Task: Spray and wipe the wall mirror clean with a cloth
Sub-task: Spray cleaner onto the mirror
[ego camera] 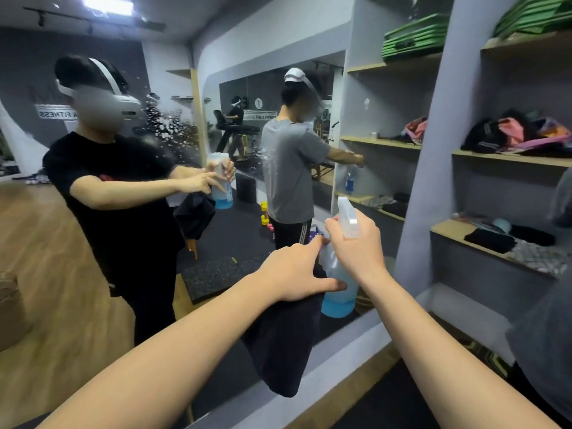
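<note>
the right hand point(356, 243) is curled around the neck of a clear plastic spray bottle with blue liquid point(339, 292), just under its white trigger head, and holds the bottle upright in front of the wall mirror point(93, 243). the left hand point(294, 270) reaches across to the bottle; its fingers are stretched toward the bottle's neck and its thumb lies along the bottle's side. a dark cloth point(284, 345) hangs down from under this hand, pinched between the palm and the bottle as far as i can see, but the exact grip on the cloth is hidden.

the mirror fills the left and middle of the view, and its lower edge runs along a pale grey ledge point(340, 360) below the hands. many small drops of spray point(164, 125) sit on the glass, near the upper middle. in the glass stands the reflection of the person with a white headset, in a black shirt, with the same bottle and cloth. also in the reflection is another person in a grey t-shirt point(291, 171), who reaches toward a shelf.

to the right of the mirror are wooden shelves in a grey wall point(510, 159). on them lie folded green mats point(414, 38) at the top, colourful bags and clothes point(520, 134) in the middle, and dark folded clothes point(489, 239) lower down.
</note>
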Demonstrator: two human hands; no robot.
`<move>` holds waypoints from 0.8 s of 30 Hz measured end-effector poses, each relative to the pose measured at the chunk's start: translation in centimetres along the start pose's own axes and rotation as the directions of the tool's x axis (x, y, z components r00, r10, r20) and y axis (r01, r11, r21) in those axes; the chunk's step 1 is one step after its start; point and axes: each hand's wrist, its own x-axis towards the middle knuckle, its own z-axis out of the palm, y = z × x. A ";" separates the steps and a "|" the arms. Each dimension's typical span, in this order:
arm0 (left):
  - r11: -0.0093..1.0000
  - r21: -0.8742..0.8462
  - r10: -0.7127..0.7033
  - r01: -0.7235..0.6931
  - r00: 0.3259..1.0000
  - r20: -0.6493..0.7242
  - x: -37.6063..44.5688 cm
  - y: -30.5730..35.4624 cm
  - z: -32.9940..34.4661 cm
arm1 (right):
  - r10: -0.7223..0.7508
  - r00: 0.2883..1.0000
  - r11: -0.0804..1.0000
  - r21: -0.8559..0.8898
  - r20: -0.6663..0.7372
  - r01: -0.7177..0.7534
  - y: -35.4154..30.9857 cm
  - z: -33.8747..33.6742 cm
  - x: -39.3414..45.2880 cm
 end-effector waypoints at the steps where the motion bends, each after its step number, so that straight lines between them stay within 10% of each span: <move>1: 1.000 -0.006 0.010 -0.010 1.000 0.005 0.9 -0.2 0.2 | 0.005 1.000 1.000 -0.007 -0.009 -0.005 0.4 0.1 0.7; 24: 0.979 -0.110 0.182 -0.169 0.975 0.123 12.6 -1.8 6.2 | 0.177 0.980 0.972 -0.139 -0.087 -0.188 8.5 0.5 7.8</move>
